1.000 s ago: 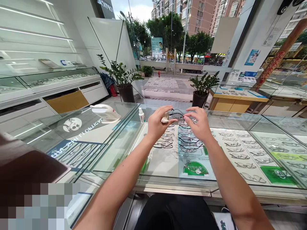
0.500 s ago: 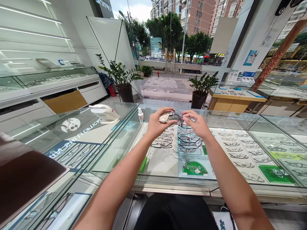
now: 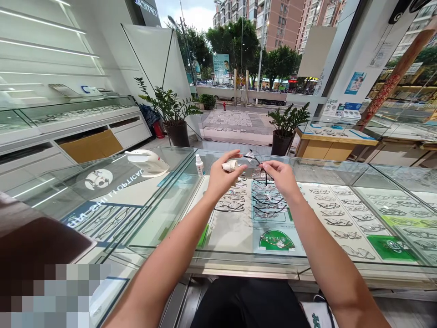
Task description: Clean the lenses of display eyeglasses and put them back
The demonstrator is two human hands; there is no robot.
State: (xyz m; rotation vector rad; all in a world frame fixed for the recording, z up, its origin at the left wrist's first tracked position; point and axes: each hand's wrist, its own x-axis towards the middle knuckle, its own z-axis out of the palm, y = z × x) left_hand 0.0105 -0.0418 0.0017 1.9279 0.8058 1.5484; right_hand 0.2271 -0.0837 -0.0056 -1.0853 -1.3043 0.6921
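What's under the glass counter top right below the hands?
Under the glass counter lie rows of glasses on white trays and a green sign. The left hand and right hand cover the farthest frames.

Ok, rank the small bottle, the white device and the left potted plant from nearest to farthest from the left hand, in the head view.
1. Small bottle: on the glass counter just left of the left hand.
2. White device: farther left on the counter.
3. Left potted plant: on the floor beyond the counter, up and left.
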